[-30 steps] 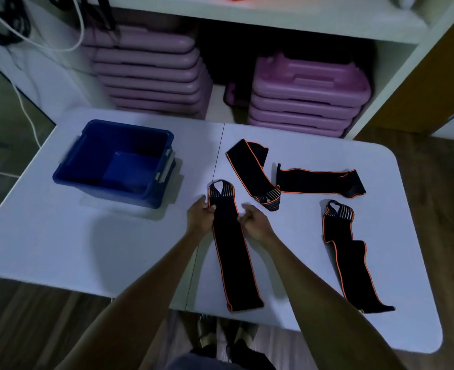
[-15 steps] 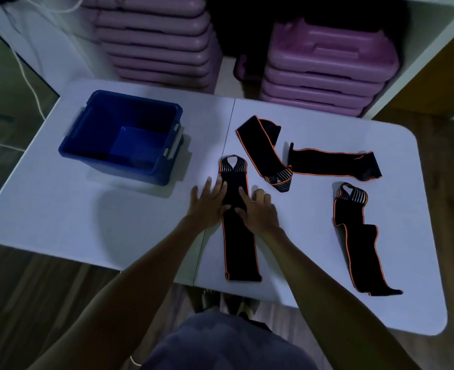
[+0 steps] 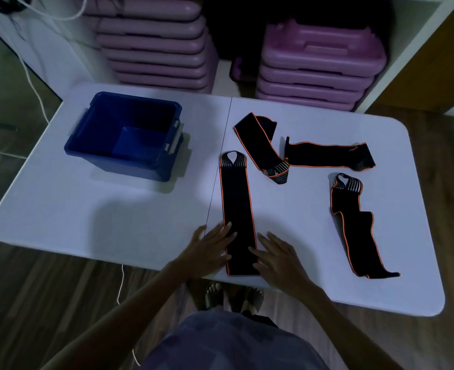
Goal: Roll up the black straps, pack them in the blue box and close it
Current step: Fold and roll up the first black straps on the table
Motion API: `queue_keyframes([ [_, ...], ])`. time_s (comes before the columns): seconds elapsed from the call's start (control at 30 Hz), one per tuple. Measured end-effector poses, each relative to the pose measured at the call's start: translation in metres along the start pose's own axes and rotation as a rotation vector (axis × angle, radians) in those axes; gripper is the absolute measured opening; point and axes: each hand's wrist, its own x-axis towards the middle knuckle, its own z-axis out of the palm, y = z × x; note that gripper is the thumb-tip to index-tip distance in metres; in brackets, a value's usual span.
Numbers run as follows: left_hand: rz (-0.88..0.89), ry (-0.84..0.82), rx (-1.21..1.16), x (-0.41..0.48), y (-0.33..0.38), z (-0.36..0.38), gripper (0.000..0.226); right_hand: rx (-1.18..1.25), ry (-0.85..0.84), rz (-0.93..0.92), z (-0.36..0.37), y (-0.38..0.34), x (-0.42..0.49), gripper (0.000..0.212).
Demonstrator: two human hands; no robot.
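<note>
Straps await rolling: the nearest strap (image 3: pixel 238 217) lies flat on the white table (image 3: pixel 114 214), its long axis running straight away from the person, looped end far, plain end at the near edge. The left hand (image 3: pixel 207 249) and right hand (image 3: pixel 279 256) flank that near end, fingers spread flat, gripping nothing. The blue box (image 3: pixel 126 134) sits open, far left.

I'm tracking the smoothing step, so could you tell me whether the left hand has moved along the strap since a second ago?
Yes. The left hand has slid down the strap from its looped end toward the table's near edge.
</note>
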Motion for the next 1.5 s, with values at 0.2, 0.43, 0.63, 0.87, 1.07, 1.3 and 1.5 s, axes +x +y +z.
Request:
queue_keyframes([
  [0.2,0.089,-0.023,0.100,0.006,-0.022,-0.012,0.061,-0.021,-0.036,0.076,0.002,-0.021,0.004,0.061],
  [0.43,0.105,0.112,-0.104,0.006,-0.029,-0.020,0.063,0.022,0.001,0.130,-0.010,-0.034,0.009,0.066],
  [0.63,-0.115,0.350,-0.503,0.042,-0.014,-0.059,0.041,0.137,0.310,0.249,-0.049,-0.017,0.035,0.039],
  [0.87,-0.135,0.402,-0.478,0.129,0.015,-0.105,0.028,0.578,0.395,0.739,-0.086,0.015,0.093,0.020],
  [1.07,-0.190,0.224,-0.181,0.194,0.021,-0.121,0.032,0.756,0.330,0.877,-0.099,0.045,0.140,0.015],
  [1.3,-0.271,0.217,-0.288,0.207,0.022,-0.097,0.019,0.949,0.278,0.858,-0.105,0.062,0.149,0.019],
  [1.5,-0.154,0.319,-0.439,0.201,0.026,-0.092,0.031,0.873,0.253,0.813,-0.103,0.075,0.102,0.034],
])
